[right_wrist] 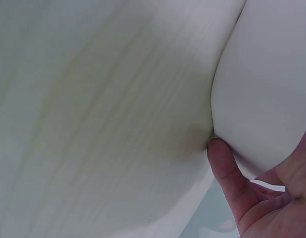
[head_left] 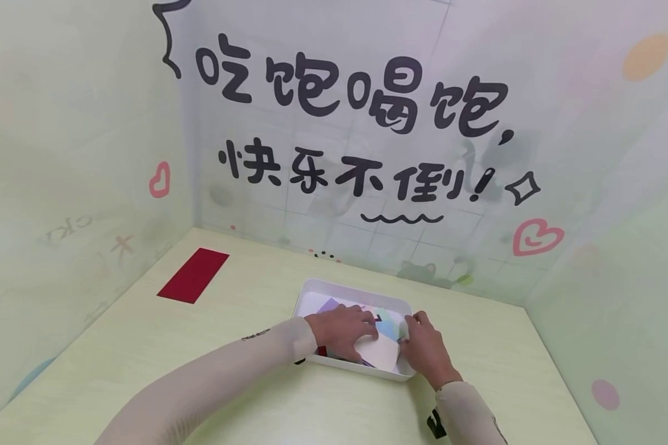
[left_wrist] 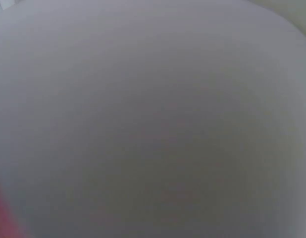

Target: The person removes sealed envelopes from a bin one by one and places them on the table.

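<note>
A shallow white tray (head_left: 356, 288) stands on the table with loose coloured cards inside. Among them are a white card (head_left: 381, 353), a light blue card (head_left: 388, 328) and a purple card (head_left: 328, 305). Over these cards lies my left hand (head_left: 341, 331), fingers spread and slightly bent; whether it pinches any card is not visible. At the tray's right end my right hand (head_left: 426, 348) grips the rim. The right wrist view shows a fingertip (right_wrist: 221, 148) against the tray's outer wall (right_wrist: 264, 89). A blurred pale surface fills the left wrist view.
A red rectangle (head_left: 193, 275) lies on the pale wood-grain table (head_left: 245, 278), to the left of the tray. Behind stands a wall (head_left: 323, 204) with black lettering, and side walls rise at left and right.
</note>
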`<state>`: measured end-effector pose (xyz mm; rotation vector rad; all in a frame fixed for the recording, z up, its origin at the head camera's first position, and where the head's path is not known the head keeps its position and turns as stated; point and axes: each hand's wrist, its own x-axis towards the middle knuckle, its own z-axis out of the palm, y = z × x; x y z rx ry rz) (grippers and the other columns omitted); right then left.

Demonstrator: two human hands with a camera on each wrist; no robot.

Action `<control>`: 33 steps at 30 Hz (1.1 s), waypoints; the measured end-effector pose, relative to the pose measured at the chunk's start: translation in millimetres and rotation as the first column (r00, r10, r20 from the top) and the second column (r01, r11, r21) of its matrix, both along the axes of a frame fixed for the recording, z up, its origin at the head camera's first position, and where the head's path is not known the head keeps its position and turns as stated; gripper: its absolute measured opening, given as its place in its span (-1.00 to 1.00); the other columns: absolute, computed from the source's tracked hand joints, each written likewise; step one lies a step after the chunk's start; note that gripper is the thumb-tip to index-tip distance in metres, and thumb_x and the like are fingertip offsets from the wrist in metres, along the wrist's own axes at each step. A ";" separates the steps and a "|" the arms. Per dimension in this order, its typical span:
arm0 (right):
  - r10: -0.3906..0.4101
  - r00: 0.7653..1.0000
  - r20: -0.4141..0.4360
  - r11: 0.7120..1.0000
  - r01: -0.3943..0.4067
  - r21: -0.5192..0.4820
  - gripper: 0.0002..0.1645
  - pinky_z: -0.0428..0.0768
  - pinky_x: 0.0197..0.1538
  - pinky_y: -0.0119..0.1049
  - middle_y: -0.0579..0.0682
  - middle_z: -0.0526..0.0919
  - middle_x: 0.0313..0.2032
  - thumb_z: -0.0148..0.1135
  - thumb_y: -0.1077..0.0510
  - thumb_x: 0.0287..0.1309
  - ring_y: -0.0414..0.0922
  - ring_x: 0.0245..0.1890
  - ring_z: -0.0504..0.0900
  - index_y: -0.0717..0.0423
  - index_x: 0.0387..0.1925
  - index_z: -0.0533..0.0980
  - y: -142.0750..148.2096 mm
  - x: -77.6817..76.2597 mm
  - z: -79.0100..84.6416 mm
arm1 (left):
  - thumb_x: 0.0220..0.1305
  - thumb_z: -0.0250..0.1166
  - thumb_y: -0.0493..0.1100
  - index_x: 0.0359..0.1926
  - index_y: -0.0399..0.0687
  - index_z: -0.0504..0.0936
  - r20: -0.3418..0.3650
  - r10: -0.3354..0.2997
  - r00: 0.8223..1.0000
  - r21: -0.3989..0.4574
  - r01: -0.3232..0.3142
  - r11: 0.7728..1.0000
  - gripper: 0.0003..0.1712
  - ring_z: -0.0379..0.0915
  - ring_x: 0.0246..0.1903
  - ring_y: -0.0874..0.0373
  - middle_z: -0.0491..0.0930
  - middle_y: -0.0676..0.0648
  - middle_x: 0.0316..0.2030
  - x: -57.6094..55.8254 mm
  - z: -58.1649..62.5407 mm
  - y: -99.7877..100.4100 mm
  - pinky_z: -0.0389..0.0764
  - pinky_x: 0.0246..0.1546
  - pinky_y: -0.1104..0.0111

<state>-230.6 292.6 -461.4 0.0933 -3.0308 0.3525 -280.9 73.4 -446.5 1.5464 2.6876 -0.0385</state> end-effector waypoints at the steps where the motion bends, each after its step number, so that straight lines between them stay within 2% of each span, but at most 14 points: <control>1: 0.001 1.000 0.001 1.000 -0.001 0.000 -0.40 0.59 -0.04 0.00 0.24 0.40 0.10 0.32 0.28 0.12 0.08 -0.21 0.57 0.35 0.21 0.43 -0.5 0.0 0.1 | 0.17 0.33 0.34 0.22 0.39 0.54 0.001 0.003 1.000 -0.001 -0.003 1.000 -0.40 0.30 0.15 0.19 0.40 0.15 0.24 0.2 -0.2 -0.3 0.42 -0.01 0.30; 8: -0.007 1.000 0.007 1.000 0.007 -0.025 -0.40 0.58 -0.04 0.01 0.21 0.41 0.08 0.36 0.27 0.08 0.07 -0.24 0.54 0.30 0.18 0.46 -2.1 0.0 -0.3 | 0.14 0.37 0.34 0.19 0.46 0.54 0.045 0.028 0.999 0.027 -0.029 0.999 -0.42 0.29 0.05 0.22 0.38 0.14 0.18 0.1 -0.5 -2.6 0.39 -0.06 0.31; 16: 0.013 1.000 -0.026 1.000 -0.013 -0.008 -0.43 0.59 -0.09 -0.01 0.21 0.42 0.07 0.33 0.26 0.08 0.07 -0.27 0.55 0.31 0.16 0.47 -2.4 2.3 0.7 | 0.14 0.33 0.32 0.16 0.37 0.58 0.047 0.059 0.997 0.081 -0.063 0.995 -0.44 0.28 -0.07 0.22 0.36 0.11 0.12 -2.1 1.6 -7.2 0.38 -0.21 0.38; 21: 0.019 0.999 -0.033 1.000 -0.019 0.004 -0.43 0.59 -0.11 -0.01 0.22 0.41 0.07 0.30 0.27 0.08 0.07 -0.28 0.55 0.34 0.16 0.47 -2.0 1.9 0.3 | 0.18 0.26 0.33 0.17 0.34 0.58 0.050 0.098 0.994 0.098 -0.103 0.990 -0.44 0.27 0.01 0.19 0.38 0.10 0.12 -5.7 7.4 -13.5 0.38 -0.13 0.32; 26: 0.011 0.999 -0.031 1.000 -0.011 0.002 -0.43 0.59 -0.09 0.01 0.22 0.42 0.07 0.31 0.27 0.07 0.08 -0.26 0.56 0.33 0.16 0.47 -1.4 2.3 1.1 | 0.20 0.24 0.29 0.19 0.29 0.58 0.087 0.125 0.988 0.136 -0.136 0.981 -0.44 0.25 0.06 0.16 0.38 0.08 0.16 -12.1 16.5 -23.9 0.38 -0.01 0.25; 33: -0.001 1.000 -0.014 1.000 0.001 -0.009 -0.42 0.58 -0.05 0.04 0.21 0.41 0.08 0.33 0.27 0.08 0.09 -0.23 0.56 0.33 0.17 0.47 0.3 1.5 -0.6 | 0.20 0.25 0.30 0.20 0.26 0.56 0.103 0.186 0.977 0.172 -0.202 0.964 -0.42 0.25 0.04 0.14 0.37 0.06 0.17 -20.6 28.3 -43.8 0.41 -0.04 0.21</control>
